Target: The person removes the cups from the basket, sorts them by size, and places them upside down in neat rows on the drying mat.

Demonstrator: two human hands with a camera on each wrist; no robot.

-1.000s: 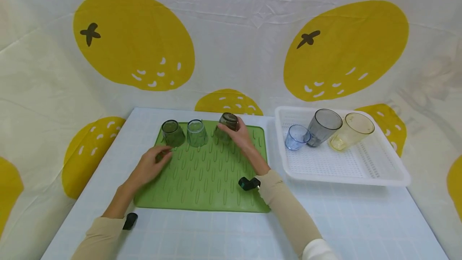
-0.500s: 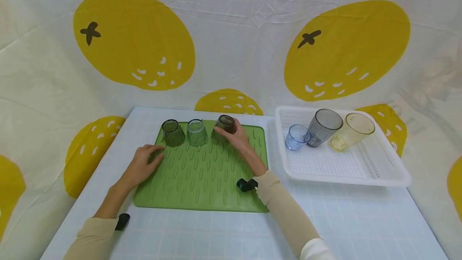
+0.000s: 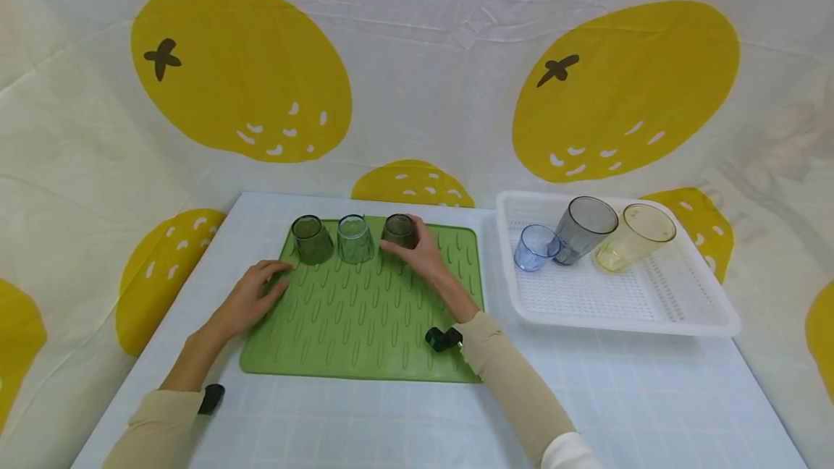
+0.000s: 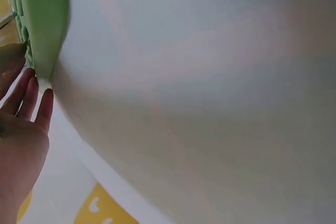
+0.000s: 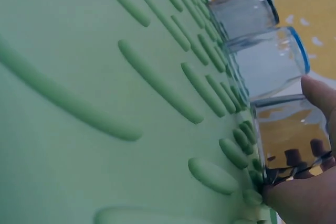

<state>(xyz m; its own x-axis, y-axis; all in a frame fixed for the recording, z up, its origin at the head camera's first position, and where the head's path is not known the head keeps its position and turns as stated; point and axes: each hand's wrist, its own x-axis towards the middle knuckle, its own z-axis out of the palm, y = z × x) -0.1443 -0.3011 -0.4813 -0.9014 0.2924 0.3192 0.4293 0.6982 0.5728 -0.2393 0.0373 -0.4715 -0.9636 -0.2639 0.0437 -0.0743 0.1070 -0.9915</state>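
My right hand (image 3: 425, 255) grips a dark smoky glass (image 3: 399, 231) that stands upside down at the back of the green ridged mat (image 3: 365, 331). In the right wrist view, thumb and fingers lie around this glass (image 5: 291, 137), whose rim is at the mat. To its left, two more upturned glasses form a row with it: a clear greenish one (image 3: 355, 243) and a dark green-grey one (image 3: 313, 243). My left hand (image 3: 250, 299) rests at the mat's left edge, fingers loosely bent and holding nothing; the left wrist view has its fingertips by the mat's border.
At right stands a white perforated basket (image 3: 625, 324). Inside it are a small blue glass (image 3: 537, 250), a tall grey glass (image 3: 583, 230) and a pale yellow glass (image 3: 635, 237). Behind the table (image 3: 365, 425) hangs a cloth with yellow fruit prints.
My right hand has brought the dark glass left and down onto the mat, closer to the middle glass. The left hand has drawn back leftward, away from the leftmost glass.
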